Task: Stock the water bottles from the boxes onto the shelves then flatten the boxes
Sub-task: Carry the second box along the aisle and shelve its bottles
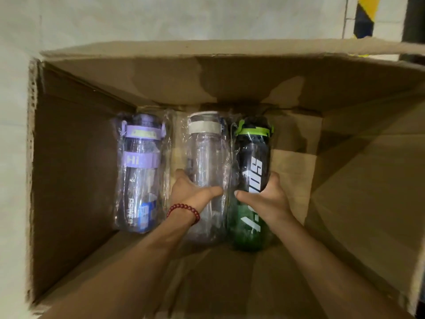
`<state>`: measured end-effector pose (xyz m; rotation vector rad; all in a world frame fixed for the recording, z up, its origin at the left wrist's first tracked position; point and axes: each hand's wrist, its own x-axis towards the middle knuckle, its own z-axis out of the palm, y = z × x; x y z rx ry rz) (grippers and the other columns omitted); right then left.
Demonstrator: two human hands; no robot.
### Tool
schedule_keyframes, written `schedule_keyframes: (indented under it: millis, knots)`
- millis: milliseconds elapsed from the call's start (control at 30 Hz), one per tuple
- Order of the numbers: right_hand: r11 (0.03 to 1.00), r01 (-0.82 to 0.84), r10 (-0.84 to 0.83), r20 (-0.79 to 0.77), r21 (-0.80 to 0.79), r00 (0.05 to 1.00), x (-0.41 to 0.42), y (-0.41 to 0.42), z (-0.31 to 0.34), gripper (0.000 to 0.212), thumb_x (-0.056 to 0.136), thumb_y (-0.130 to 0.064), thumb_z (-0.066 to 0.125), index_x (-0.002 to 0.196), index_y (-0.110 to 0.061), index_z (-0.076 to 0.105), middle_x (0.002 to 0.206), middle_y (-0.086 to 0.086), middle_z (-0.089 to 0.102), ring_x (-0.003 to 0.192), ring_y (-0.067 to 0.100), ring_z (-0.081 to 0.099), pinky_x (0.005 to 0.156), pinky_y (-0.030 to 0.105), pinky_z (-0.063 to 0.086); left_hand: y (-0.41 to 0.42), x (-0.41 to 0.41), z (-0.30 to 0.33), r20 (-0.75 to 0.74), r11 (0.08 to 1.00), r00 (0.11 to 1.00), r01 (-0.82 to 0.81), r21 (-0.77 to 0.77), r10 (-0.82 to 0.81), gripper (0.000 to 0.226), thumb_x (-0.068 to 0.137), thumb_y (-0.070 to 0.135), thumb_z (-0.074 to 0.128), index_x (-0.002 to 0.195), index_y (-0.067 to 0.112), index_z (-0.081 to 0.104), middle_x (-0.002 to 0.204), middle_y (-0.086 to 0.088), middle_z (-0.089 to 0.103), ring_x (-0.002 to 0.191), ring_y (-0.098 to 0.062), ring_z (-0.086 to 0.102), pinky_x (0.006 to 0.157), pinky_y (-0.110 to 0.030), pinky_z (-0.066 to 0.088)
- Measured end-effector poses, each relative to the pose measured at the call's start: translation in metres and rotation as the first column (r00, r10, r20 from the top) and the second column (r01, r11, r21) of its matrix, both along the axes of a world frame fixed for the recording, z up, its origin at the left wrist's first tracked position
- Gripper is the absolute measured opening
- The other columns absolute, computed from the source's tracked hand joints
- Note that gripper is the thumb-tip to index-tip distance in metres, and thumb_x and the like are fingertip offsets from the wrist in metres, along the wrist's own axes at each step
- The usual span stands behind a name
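Open cardboard box seen from above, flaps up, sitting on a pale floor. Three bottles lie flat on the box bottom, side by side along the far wall, caps toward the far wall, each in a clear plastic wrap.

Purple bottle nearest the left wall: purple lid band, purple band with white lettering, blue label near its base. No hand touches it.

Clear bottle in the middle, white band at the cap. Just beside the purple one, touching the green bottle's wrap on the other side.

Green bottle on the right of the row: dark body, green lid strap, big white letters down its side. Bare cardboard between it and the right wall.

Left hand grips the clear bottle around mid-body, thumb across the top, fingers curled around its left side. Red bead bracelet on that wrist.

Right hand grips the green bottle mid-body, thumb over the top, fingers wrapped on its right side. Both forearms reach in from the near edge of the box.

Yellow and black striped post past the far right corner, outside the box.
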<state>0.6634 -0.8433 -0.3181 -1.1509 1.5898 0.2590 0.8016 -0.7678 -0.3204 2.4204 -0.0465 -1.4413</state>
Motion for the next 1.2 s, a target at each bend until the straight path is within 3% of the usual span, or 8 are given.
schedule_keyframes:
  millis: [300,400,600,733,800,900,1000,1200]
  knots:
    - [0.99,0.096,-0.106,0.093,0.106,0.99,0.004,-0.001,0.078,0.062,0.073,-0.021,0.077,0.122,-0.02,0.039,0.108,0.001,0.059,0.092,0.017,0.058,0.068,0.028,0.047,0.018,0.03,0.091,-0.09,0.983,0.992,-0.098,-0.156,0.084,0.106,0.065,0.016,0.081,0.148,0.014,0.015,0.149,-0.007,0.031,0.134,-0.026,0.033,0.108,-0.044,0.033]
    - [0.981,0.126,-0.15,0.161,0.151,0.975,0.005,-0.001,0.126,0.055,0.077,-0.014,0.075,0.117,-0.021,0.037,0.098,-0.006,0.057,0.083,0.005,0.054,0.063,0.019,0.043,0.02,0.037,0.138,-0.109,0.98,0.99,-0.104,-0.172,0.086,0.108,0.065,0.015,0.082,0.149,0.013,0.013,0.15,-0.009,0.03,0.135,-0.027,0.032,0.11,-0.046,0.031]
    - [0.974,0.156,-0.198,0.289,0.162,0.937,0.002,0.006,0.239,0.055,0.076,-0.023,0.076,0.117,-0.032,0.04,0.102,-0.014,0.058,0.091,0.002,0.056,0.071,0.024,0.045,0.022,0.044,0.246,-0.095,0.974,0.993,-0.089,-0.207,0.071,0.108,0.047,0.03,0.089,0.138,0.01,0.034,0.134,-0.011,0.047,0.123,-0.03,0.046,0.105,-0.049,0.037]
    - [0.968,0.207,-0.242,0.334,0.139,0.911,0.001,0.013,0.321,0.086,0.046,-0.047,0.075,0.125,-0.034,0.043,0.117,-0.004,0.063,0.104,0.018,0.062,0.092,0.046,0.051,0.021,0.045,0.326,-0.059,0.949,0.993,-0.116,-0.292,0.103,0.1,0.041,0.026,0.091,0.127,0.011,0.042,0.123,-0.008,0.054,0.115,-0.029,0.052,0.099,-0.051,0.043]
    - [0.962,0.244,-0.273,0.375,0.124,0.886,-0.001,0.013,0.363,0.071,0.047,-0.042,0.076,0.112,-0.038,0.047,0.114,-0.001,0.064,0.102,0.021,0.064,0.092,0.049,0.052,0.019,0.045,0.37,-0.067,0.928,0.993,-0.114,-0.354,0.096,0.095,0.044,0.024,0.091,0.125,0.014,0.043,0.118,0.0,0.053,0.114,-0.023,0.05,0.1,-0.047,0.043]
    - [0.966,0.252,-0.25,0.43,0.055,0.868,-0.003,0.009,0.432,0.065,0.049,-0.039,0.074,0.108,-0.035,0.047,0.112,0.001,0.064,0.102,0.022,0.063,0.093,0.048,0.051,0.014,0.047,0.442,-0.054,0.884,0.995,-0.1,-0.457,0.085,0.088,0.047,0.015,0.09,0.122,0.017,0.043,0.106,0.009,0.051,0.107,-0.019,0.05,0.096,-0.041,0.044]
    - [0.956,0.292,-0.248,0.512,-0.006,0.822,-0.01,0.004,0.499,0.089,0.041,-0.044,0.072,0.124,-0.026,0.045,0.113,0.003,0.063,0.103,0.024,0.063,0.092,0.048,0.051,0.01,0.049,0.514,-0.012,0.839,0.999,-0.048,-0.542,0.049,0.098,0.028,0.038,0.081,0.119,0.02,0.046,0.111,0.005,0.053,0.105,-0.017,0.053,0.094,-0.041,0.047]
    - [0.913,0.408,-0.279,0.744,0.01,0.607,-0.026,-0.008,0.62,0.08,0.05,-0.029,0.078,0.125,-0.026,0.048,0.108,0.001,0.069,0.102,0.023,0.066,0.082,0.038,0.055,0.0,0.05,0.644,0.04,0.745,0.998,0.056,-0.665,-0.04,0.089,0.032,0.038,0.083,0.112,0.008,0.056,0.104,-0.011,0.068,0.095,-0.028,0.066,0.083,-0.046,0.055]
